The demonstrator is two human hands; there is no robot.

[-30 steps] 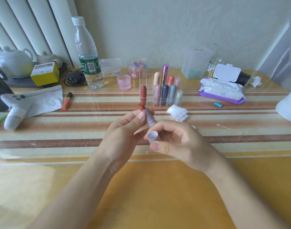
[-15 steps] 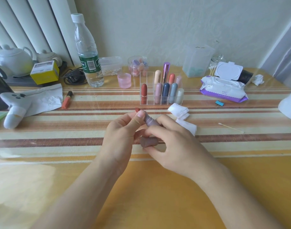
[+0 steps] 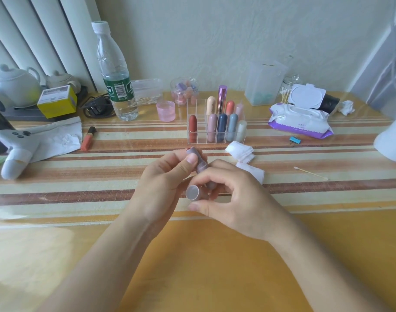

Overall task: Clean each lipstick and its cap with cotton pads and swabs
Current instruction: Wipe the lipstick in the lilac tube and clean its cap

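My left hand pinches an open mauve lipstick tube above the table, thumb on its side, a trace of red stick at its far tip. My right hand grips the lower end of that tube and also holds the mauve cap, its open mouth facing me. White cotton pads lie just beyond my hands. A cotton swab lies on the table to the right. A clear organiser holds several capped lipsticks.
A water bottle, pink cup, jar of small items, purple wet-wipe pack, swab jar, blue clip and loose orange lipstick stand along the back. A white controller lies at left.
The red stick has sunk almost fully into the tube. My right hand has turned the cap from lying sideways so that its mouth faces me, while keeping fingers on the tube's base.
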